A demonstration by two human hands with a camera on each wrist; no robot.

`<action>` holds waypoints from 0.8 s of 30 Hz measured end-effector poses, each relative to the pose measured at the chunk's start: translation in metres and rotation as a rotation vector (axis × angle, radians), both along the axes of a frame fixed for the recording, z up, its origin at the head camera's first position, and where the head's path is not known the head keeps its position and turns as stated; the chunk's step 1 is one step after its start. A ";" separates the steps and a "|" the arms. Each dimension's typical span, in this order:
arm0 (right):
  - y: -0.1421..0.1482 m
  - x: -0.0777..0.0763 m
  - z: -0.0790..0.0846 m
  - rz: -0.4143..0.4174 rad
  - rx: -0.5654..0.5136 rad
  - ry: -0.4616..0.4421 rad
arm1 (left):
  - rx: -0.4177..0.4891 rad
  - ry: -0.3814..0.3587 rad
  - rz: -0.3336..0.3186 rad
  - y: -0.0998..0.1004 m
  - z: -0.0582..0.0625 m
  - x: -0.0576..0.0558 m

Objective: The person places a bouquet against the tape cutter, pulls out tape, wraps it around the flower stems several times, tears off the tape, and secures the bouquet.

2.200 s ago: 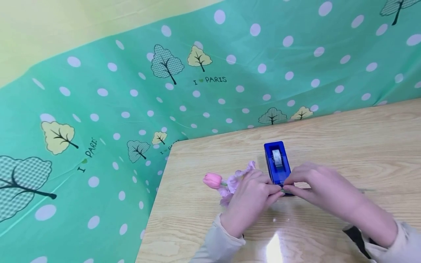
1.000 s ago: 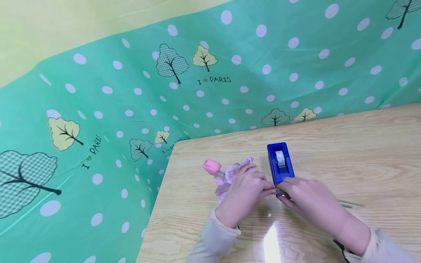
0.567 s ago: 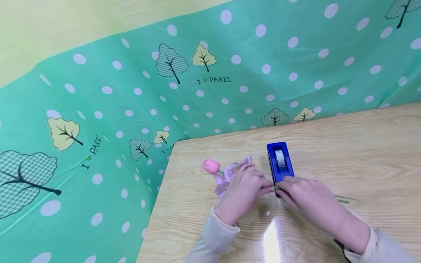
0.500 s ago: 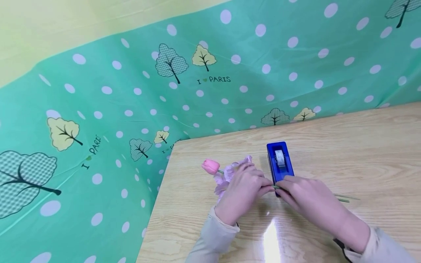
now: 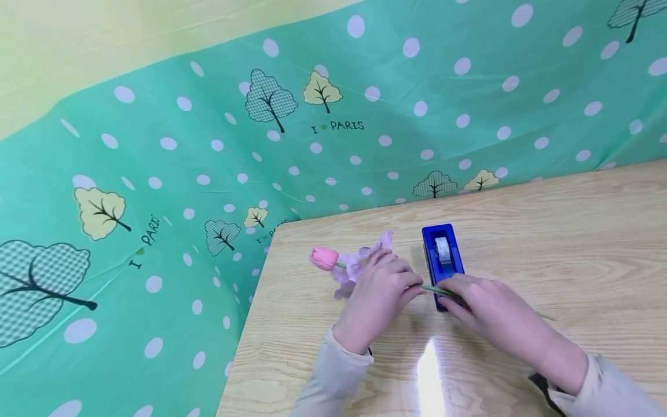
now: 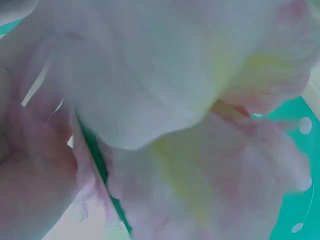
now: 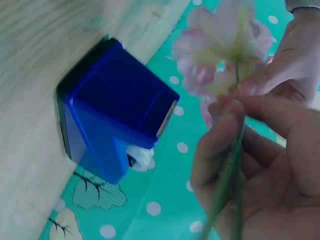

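Observation:
My left hand (image 5: pixel 377 292) grips the green stems (image 5: pixel 432 289) just below a pale purple, ruffled flower (image 5: pixel 355 265). Beyond that bloom a pink tulip (image 5: pixel 324 258) pokes out to the left. Farther down the same stems, my right hand (image 5: pixel 492 304) pinches them between thumb and fingers. In the right wrist view two stems (image 7: pixel 227 175) run through the right palm. A blue tape dispenser (image 5: pixel 443 273) with a roll of clear tape stands right behind the fingertips. Purple petals (image 6: pixel 150 75) fill most of the left wrist view and hide that hand's fingertips.
Everything is on a light wood-grain table (image 5: pixel 573 231). A green polka-dot cloth (image 5: pixel 172 231) with printed trees hangs along the left and back edges. Glare (image 5: pixel 431 376) shines on the tabletop in front of the hands.
Both hands were close together at the dispenser's front; the left hand has since shifted left and slightly back with the flowers, baring more stem between them. The dispenser stays put.

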State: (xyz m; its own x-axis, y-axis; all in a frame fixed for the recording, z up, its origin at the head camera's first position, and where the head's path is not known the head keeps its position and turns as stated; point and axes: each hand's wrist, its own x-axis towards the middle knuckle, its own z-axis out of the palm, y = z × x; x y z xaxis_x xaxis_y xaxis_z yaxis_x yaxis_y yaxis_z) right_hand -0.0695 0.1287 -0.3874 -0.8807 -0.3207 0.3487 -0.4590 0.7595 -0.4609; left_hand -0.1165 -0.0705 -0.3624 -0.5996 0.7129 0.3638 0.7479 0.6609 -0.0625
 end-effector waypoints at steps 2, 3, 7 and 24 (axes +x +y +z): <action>-0.001 -0.002 0.000 0.003 -0.059 -0.035 | 0.045 0.020 -0.023 -0.001 0.000 -0.001; -0.001 -0.003 0.000 0.001 -0.092 -0.055 | 0.076 0.034 -0.040 0.000 0.001 -0.002; -0.002 -0.005 0.002 -0.033 -0.194 -0.094 | 0.228 0.153 -0.126 0.000 0.006 -0.001; -0.033 -0.002 0.019 -0.025 -0.464 -0.133 | 0.910 -0.700 0.266 -0.003 0.004 -0.006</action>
